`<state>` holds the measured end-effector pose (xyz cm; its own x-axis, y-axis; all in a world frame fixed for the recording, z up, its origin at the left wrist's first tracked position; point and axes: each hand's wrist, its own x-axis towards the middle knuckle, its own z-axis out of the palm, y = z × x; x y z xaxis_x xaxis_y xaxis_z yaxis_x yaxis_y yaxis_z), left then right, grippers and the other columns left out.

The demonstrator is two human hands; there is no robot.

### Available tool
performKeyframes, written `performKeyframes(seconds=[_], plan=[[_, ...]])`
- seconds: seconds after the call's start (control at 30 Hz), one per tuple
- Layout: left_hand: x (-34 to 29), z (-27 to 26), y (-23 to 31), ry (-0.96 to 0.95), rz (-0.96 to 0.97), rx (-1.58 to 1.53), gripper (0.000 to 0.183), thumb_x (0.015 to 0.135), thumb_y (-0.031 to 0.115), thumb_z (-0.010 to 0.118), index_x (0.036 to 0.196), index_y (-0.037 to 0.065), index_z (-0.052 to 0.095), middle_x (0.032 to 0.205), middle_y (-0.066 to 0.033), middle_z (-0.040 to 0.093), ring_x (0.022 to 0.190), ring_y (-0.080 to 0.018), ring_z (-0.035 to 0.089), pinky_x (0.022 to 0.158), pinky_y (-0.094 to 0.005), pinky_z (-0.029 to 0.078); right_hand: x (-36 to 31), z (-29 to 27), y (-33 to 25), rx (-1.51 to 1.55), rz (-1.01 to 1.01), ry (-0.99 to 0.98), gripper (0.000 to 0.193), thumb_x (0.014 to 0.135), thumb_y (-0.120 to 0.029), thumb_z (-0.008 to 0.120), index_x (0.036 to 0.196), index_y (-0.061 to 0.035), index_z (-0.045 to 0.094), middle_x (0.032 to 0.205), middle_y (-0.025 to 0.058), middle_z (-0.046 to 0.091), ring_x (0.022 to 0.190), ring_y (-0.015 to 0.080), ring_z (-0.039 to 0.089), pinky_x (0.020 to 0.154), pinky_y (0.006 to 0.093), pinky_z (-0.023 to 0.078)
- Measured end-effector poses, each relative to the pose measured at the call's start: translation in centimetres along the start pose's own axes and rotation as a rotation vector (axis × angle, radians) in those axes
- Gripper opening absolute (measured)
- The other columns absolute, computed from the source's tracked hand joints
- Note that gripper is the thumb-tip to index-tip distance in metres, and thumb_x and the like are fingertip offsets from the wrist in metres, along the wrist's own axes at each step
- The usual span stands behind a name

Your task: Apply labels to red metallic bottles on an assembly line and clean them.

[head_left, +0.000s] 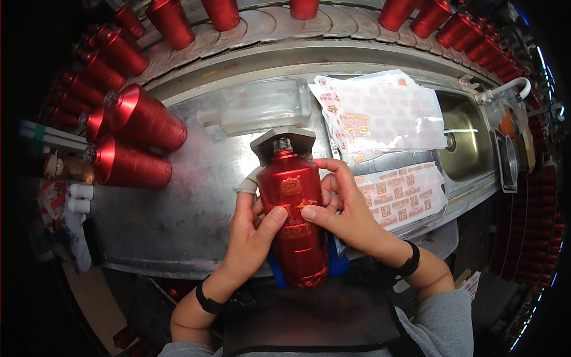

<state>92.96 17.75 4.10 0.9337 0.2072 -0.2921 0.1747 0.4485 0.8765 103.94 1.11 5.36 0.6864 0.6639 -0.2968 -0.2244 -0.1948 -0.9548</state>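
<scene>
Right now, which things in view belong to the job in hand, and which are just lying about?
Likely in the job:
red bottle, held by left hand and right hand
upper printed sheets and lower printed sheets, near the right hand

Apparently just lying about:
clear rectangular object beyond the bottle
small white cylinders at far left

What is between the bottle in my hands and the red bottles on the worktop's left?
The head view shows your left hand, touching the held bottle, then bare metal worktop.
</scene>
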Motion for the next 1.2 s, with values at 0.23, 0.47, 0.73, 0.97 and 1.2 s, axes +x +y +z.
performKeyframes(seconds=[0.23,0.47,0.73,0.97,1.2], plan=[[-1.7,-0.5,0.0,-0.090,-0.005,0.000,0.089,0.092,0.022,0.070,0.156,0.002,0.012,0.149,-0.0191,0.040,0.136,-0.0246,0.045,0.113,-0.0395,0.035,-1.5,-1.2,0.8,0.103,0.116,-0.075,0.079,0.085,-0.018,0.079,0.148,-0.0051,0.032,0.092,-0.0014,0.045,0.065,-0.0007,0.039,0.056,0.0152,0.033],[-1.6,-0.5,0.4,-0.084,-0.045,0.017,0.094,0.088,0.015,0.073,0.156,0.002,0.010,0.149,-0.0188,0.040,0.136,-0.0253,0.044,0.114,-0.0400,0.033,-1.7,-0.7,0.1,0.015,0.076,-0.077,0.086,0.080,-0.019,0.083,0.148,-0.0056,0.032,0.094,-0.0011,0.045,0.064,-0.0002,0.039,0.055,0.0151,0.033],[-1.8,-1.1,-0.5,-0.132,-0.025,0.006,0.089,0.092,0.013,0.069,0.157,0.002,0.008,0.151,-0.0185,0.037,0.141,-0.0259,0.039,0.115,-0.0387,0.031,-1.6,-0.9,0.7,0.164,0.121,-0.080,0.082,0.082,-0.016,0.080,0.148,-0.0062,0.032,0.093,-0.0011,0.045,0.065,-0.0004,0.039,0.058,0.0144,0.034],[-1.3,-2.1,-0.7,-0.163,-0.019,-0.125,0.080,0.100,0.014,0.059,0.158,0.002,0.006,0.157,-0.0193,0.029,0.145,-0.0244,0.033,0.117,-0.0369,0.028,-1.6,-1.0,0.9,0.116,0.067,-0.094,0.075,0.087,-0.015,0.074,0.149,-0.0054,0.031,0.092,-0.0007,0.047,0.067,-0.0007,0.042,0.061,0.0146,0.036],[-1.6,-2.0,-0.7,-0.155,-0.076,-0.185,0.079,0.099,0.014,0.060,0.158,0.002,0.009,0.159,-0.0163,0.027,0.147,-0.0247,0.030,0.118,-0.0372,0.026,-1.8,-1.1,0.7,0.131,0.118,-0.089,0.074,0.089,-0.014,0.071,0.150,-0.0052,0.030,0.094,-0.0003,0.048,0.065,-0.0011,0.044,0.061,0.0144,0.037]])
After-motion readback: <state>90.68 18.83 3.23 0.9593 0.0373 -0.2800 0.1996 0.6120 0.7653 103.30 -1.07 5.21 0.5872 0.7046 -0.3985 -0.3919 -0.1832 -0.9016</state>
